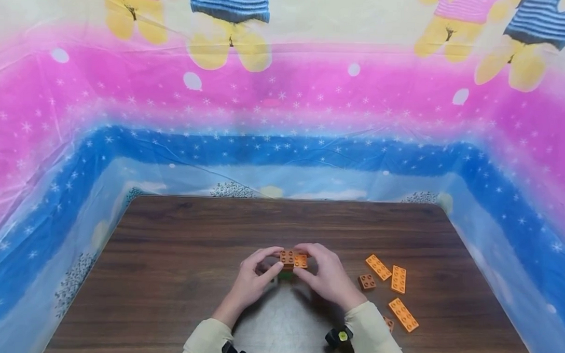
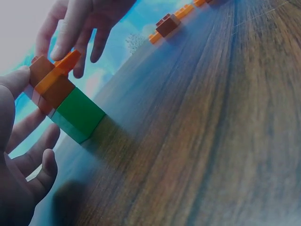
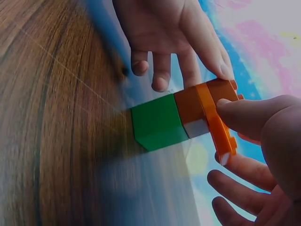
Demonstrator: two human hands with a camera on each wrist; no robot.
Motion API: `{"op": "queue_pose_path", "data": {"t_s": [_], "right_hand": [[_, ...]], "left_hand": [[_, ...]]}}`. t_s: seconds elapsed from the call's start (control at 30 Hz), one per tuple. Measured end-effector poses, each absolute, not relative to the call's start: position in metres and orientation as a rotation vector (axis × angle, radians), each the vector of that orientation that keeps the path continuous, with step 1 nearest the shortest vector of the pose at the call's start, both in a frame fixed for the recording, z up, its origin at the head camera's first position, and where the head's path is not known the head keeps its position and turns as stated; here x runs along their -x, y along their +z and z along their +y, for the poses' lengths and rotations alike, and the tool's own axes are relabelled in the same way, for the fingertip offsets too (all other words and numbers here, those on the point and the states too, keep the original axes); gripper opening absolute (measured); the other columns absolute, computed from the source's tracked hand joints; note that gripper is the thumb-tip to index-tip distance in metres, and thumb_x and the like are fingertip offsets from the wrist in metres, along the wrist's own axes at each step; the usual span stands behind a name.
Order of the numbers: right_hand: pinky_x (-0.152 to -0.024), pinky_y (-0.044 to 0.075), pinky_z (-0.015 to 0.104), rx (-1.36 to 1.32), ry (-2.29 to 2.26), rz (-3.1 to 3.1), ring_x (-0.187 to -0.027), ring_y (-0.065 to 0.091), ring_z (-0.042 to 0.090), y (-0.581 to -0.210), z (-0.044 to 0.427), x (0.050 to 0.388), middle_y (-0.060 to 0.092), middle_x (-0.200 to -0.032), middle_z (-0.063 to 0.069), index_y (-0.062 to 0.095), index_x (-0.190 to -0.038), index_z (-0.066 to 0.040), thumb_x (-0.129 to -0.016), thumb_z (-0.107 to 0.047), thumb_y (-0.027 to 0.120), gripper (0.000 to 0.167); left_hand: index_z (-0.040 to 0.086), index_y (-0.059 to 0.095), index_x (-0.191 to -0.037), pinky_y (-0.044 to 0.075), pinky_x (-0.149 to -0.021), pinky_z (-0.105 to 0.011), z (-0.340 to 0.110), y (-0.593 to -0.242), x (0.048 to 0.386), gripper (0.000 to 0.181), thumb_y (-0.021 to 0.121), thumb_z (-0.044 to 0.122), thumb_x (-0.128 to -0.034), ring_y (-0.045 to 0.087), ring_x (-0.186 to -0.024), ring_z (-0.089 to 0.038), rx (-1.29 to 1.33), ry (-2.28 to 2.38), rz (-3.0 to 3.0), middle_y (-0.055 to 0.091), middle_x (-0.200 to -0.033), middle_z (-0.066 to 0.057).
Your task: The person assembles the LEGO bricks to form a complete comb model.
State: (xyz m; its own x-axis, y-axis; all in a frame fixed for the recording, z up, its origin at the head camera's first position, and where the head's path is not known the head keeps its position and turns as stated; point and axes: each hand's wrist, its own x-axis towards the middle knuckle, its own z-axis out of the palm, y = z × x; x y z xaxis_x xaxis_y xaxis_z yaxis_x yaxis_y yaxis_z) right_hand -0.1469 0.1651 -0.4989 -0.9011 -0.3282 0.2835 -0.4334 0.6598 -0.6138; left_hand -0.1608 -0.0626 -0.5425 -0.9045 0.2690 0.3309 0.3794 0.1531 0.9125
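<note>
A small upright stack stands on the table between the two hands. Its base is a green block (image 2: pixel 80 113), topped by a brown brick (image 3: pixel 189 101). Above that lies a thin orange building plate (image 1: pixel 301 260) that juts out toward the right. The uppermost brown brick (image 1: pixel 286 257) sits on the plate's left part. My left hand (image 1: pixel 253 274) pinches this upper brick between thumb and forefinger, its other fingers spread loosely beside the stack. With thumb and forefinger my right hand (image 1: pixel 328 271) holds the plate's jutting end.
To the right lie loose orange plates (image 1: pixel 378 267) and a brown brick (image 1: pixel 366 282). Another brown piece (image 1: pixel 388 323) is partly hidden by the right sleeve. The dark wooden table (image 1: pixel 192 220) ends at a printed cloth backdrop (image 1: pixel 283 150) on the far side and flanks.
</note>
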Motion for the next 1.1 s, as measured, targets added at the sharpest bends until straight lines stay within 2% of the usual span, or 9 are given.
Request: {"op": "queue_pose_path", "data": {"t_s": [0.17, 0.3, 0.63, 0.87, 1.1], "right_hand": [[-0.099, 0.055, 0.049, -0.589, 1.078, -2.748, -0.12, 0.066, 0.021, -0.499, 0.173, 0.145, 0.069, -0.129, 0.0, 0.065, -0.138, -0.015, -0.093, -0.025, 0.083, 0.049], [-0.1, 0.055, 0.048, -0.539, 1.074, -2.775, -0.121, 0.066, 0.018, -0.5, 0.179, 0.142, 0.068, -0.13, -0.002, 0.066, -0.138, -0.016, -0.093, -0.024, 0.084, 0.049], [-0.1, 0.055, 0.047, -0.452, 1.021, -2.8, -0.121, 0.066, 0.018, -0.503, 0.196, 0.135, 0.069, -0.13, -0.001, 0.067, -0.135, -0.014, -0.091, -0.022, 0.085, 0.048], [-0.1, 0.055, 0.047, -0.391, 1.009, -2.83, -0.12, 0.066, 0.018, -0.514, 0.21, 0.127, 0.069, -0.13, 0.0, 0.066, -0.136, -0.014, -0.092, -0.024, 0.084, 0.048], [-0.096, 0.056, 0.049, -0.306, 0.972, -2.805, -0.114, 0.067, 0.02, -0.52, 0.23, 0.119, 0.071, -0.125, 0.002, 0.068, -0.133, -0.013, -0.091, -0.023, 0.085, 0.046]], "left_hand": [[0.015, 0.071, -0.133, 0.055, -0.065, -0.029, -0.063, -0.541, 0.16, 0.033, 0.073, 0.019, -0.1008, 0.067, -0.078, -0.019, 0.63, -1.867, -2.344, 0.072, -0.12, -0.006], [0.017, 0.071, -0.133, 0.055, -0.066, -0.028, -0.063, -0.542, 0.16, 0.032, 0.073, 0.02, -0.1009, 0.067, -0.079, -0.02, 0.617, -1.869, -2.356, 0.072, -0.119, -0.005], [0.012, 0.07, -0.135, 0.056, -0.068, -0.03, -0.064, -0.541, 0.161, 0.034, 0.072, 0.019, -0.1015, 0.068, -0.08, -0.02, 0.643, -1.863, -2.351, 0.071, -0.121, -0.006], [0.018, 0.071, -0.133, 0.055, -0.068, -0.029, -0.064, -0.541, 0.16, 0.032, 0.073, 0.019, -0.101, 0.068, -0.08, -0.018, 0.641, -1.877, -2.344, 0.071, -0.121, -0.006], [0.014, 0.07, -0.134, 0.055, -0.068, -0.029, -0.064, -0.542, 0.161, 0.033, 0.072, 0.019, -0.1016, 0.068, -0.081, -0.018, 0.646, -1.902, -2.34, 0.071, -0.122, -0.008]]}}
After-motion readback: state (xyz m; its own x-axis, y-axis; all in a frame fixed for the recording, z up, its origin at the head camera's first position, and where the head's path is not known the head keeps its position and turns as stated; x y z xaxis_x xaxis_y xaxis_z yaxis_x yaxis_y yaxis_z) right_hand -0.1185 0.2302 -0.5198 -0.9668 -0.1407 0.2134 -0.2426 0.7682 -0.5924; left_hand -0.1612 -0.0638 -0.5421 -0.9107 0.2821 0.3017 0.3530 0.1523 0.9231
